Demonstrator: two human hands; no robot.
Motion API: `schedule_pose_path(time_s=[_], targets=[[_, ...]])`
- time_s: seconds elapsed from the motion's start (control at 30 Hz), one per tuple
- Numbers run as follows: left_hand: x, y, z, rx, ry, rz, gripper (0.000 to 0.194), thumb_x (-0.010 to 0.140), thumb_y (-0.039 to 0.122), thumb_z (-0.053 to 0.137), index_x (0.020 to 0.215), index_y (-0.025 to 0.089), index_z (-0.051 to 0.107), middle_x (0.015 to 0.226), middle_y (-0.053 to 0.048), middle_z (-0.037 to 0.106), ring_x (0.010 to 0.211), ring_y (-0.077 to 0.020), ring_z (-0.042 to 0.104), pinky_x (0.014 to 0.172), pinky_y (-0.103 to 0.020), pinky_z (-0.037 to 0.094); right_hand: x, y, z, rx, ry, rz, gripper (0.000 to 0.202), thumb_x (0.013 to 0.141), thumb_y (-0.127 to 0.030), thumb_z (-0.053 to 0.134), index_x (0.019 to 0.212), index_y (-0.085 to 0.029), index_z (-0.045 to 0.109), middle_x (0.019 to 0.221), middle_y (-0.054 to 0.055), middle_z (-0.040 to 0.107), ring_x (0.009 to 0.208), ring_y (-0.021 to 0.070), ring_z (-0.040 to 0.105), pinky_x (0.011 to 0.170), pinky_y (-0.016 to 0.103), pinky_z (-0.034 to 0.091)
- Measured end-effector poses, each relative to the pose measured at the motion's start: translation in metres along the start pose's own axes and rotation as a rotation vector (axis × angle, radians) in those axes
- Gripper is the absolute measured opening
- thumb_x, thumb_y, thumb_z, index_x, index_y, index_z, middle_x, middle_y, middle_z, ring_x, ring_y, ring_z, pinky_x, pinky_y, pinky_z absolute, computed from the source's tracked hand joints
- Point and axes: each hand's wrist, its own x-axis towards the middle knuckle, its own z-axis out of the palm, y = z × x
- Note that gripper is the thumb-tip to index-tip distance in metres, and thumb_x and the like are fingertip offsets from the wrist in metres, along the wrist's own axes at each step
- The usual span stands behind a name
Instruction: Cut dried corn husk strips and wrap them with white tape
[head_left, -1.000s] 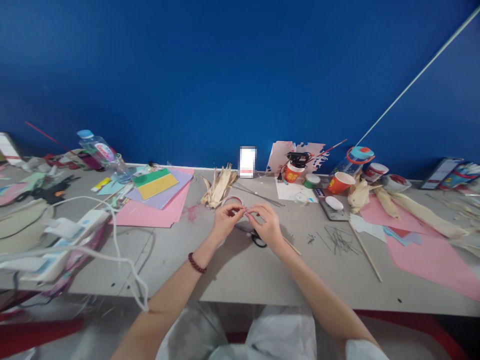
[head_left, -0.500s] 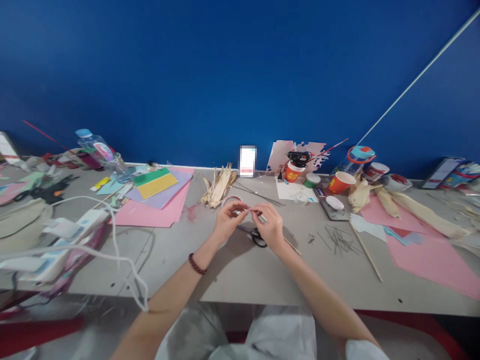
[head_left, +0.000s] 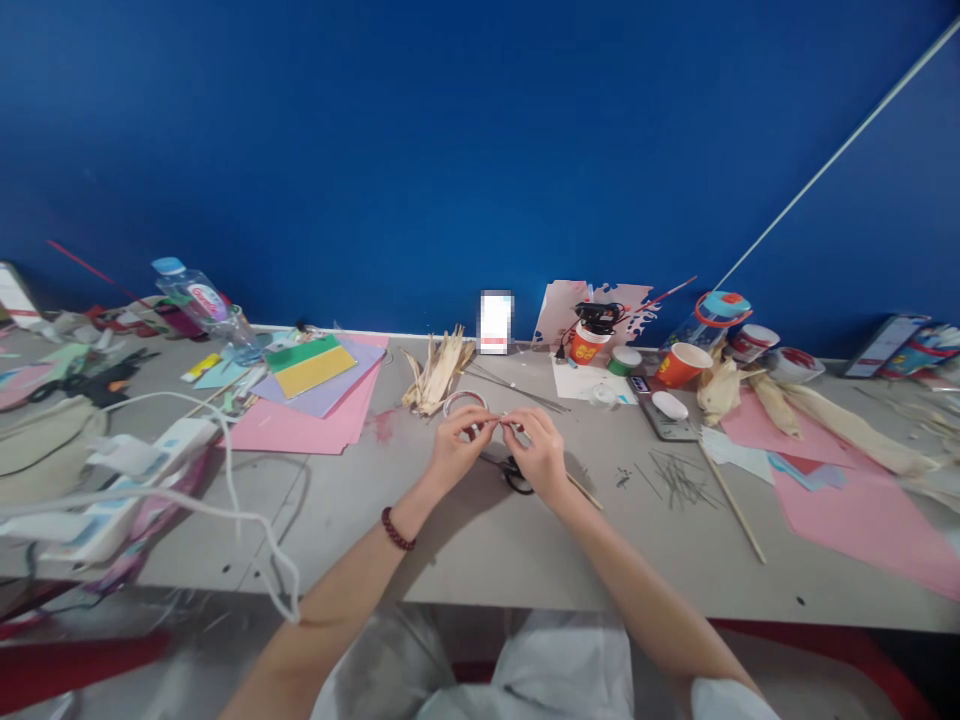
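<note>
My left hand (head_left: 459, 446) and my right hand (head_left: 538, 452) meet over the middle of the table, fingertips pinched close together. Between them is something small and thin, pinkish at the tips, too small to name. Under my hands lies a pair of scissors with black handles (head_left: 516, 478), partly hidden. A roll of tape (head_left: 456, 400) shows just behind my left fingers. A thin wooden stick (head_left: 585, 491) pokes out beneath my right hand. Dried corn husks (head_left: 439, 372) lie beyond my left hand.
To the left are pink paper (head_left: 292, 428), a green and yellow sheet (head_left: 315, 370), a bottle (head_left: 202, 300) and a power strip (head_left: 112, 505) with white cables. Short dark wires (head_left: 684, 480), a phone (head_left: 661, 425), an orange cup (head_left: 684, 366) and more husks (head_left: 862, 430) lie right.
My left hand has shifted very slightly, its fingers drawn a little flatter toward the right fingertips. Both hands keep their pinch; the things on the table stay put.
</note>
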Motion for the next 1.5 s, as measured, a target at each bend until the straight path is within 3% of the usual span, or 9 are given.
schedule_pose_path(time_s=[1.2, 1.5], targets=[[-0.0064, -0.0007, 0.0021, 0.223, 0.048, 0.133, 0.011, 0.079, 0.018, 0.055, 0.079, 0.018, 0.066, 0.077, -0.003, 0.064, 0.065, -0.0104, 0.056, 0.051, -0.02, 0.041, 0.0007, 0.0005, 0.0, -0.169, 0.053, -0.12, 0.013, 0.083, -0.016, 0.054, 0.085, -0.022, 0.065, 0.081, 0.005, 0.061, 0.079, 0.0172, 0.057, 0.072, 0.031, 0.048], [-0.0066, -0.0039, 0.0011, 0.223, 0.029, 0.141, 0.011, 0.079, 0.018, 0.055, 0.08, 0.019, 0.065, 0.078, -0.003, 0.063, 0.067, -0.0112, 0.056, 0.053, -0.021, 0.043, 0.0033, 0.0006, -0.0009, -0.244, -0.036, -0.151, 0.011, 0.085, -0.018, 0.049, 0.088, -0.02, 0.06, 0.084, 0.006, 0.062, 0.082, 0.0185, 0.056, 0.074, 0.031, 0.047]])
